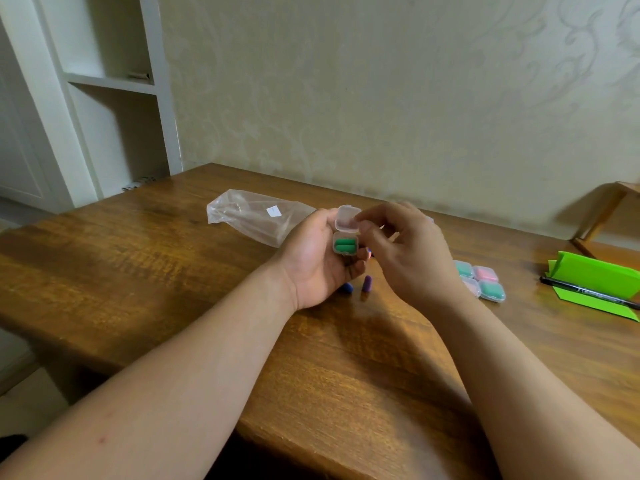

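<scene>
My left hand (317, 258) holds a small clear plastic case (345, 242) above the wooden table (138, 258), palm up. Two green earplugs (345, 243) lie side by side inside it. The case's hinged lid (347, 219) stands open, and the fingertips of my right hand (405, 247) pinch its right edge. On the table just below my hands a purple earplug (367, 284) stands upright, and a blue earplug (347, 288) lies partly hidden behind my left palm.
A crumpled clear plastic bag (256, 216) lies behind my left hand. Several closed small cases (483, 280) with green and pink contents sit to the right. Further right a black pen (588, 292) lies on folded green paper (595, 275). A white shelf unit stands at the left.
</scene>
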`<state>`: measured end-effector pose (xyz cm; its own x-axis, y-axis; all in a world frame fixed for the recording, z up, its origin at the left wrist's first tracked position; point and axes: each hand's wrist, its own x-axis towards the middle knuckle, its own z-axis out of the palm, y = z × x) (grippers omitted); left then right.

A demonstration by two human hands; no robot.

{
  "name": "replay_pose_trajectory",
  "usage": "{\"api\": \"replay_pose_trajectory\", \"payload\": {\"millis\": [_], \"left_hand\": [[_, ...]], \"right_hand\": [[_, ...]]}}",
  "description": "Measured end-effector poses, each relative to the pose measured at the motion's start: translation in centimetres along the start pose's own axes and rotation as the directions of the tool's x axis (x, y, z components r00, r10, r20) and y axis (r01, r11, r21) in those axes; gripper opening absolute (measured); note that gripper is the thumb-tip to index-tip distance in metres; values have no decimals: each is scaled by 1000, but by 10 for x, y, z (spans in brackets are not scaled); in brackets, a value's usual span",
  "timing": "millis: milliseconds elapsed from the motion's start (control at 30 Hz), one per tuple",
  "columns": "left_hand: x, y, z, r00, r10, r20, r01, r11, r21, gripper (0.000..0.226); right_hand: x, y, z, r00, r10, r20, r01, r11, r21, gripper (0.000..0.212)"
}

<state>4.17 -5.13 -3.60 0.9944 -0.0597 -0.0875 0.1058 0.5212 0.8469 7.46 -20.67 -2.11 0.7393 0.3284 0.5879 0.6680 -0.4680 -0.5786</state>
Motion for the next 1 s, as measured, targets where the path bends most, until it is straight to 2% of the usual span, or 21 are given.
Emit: {"api": "replay_pose_trajectory", "payload": {"millis": [100,233,433,533,600,833,1000], "left_hand": [[0,1,-1,1000,-18,-17,18,999,-33,55],[-3,1,1,999,-41,-13,41,999,-15,60],[-1,2,-4,999,-29,-31,25,992,-122,64],[-1,3,-7,999,-31,-28,26,984,-178,67],[-1,4,-8,999,-39,-18,35,984,-177,67],[-3,2,-5,998,-33,53,38,994,-98,40],[4,-6,-1,996,87,2,-86,990,108,28]], "right_hand": [[3,4,-5,989,132,-61,-125,986,112,14],[2,8,-5,980,187,70,-196,970,141,26],[-2,-4,-5,989,89,116,-101,989,108,36],[-5,-6,-4,985,33,169,-43,997,59,21],[-8,-4,-1,981,-12,196,19,999,-32,20],[-8,-1,4,980,-29,197,49,994,-100,26],[-7,5,4,987,-53,153,81,980,-183,35]]}}
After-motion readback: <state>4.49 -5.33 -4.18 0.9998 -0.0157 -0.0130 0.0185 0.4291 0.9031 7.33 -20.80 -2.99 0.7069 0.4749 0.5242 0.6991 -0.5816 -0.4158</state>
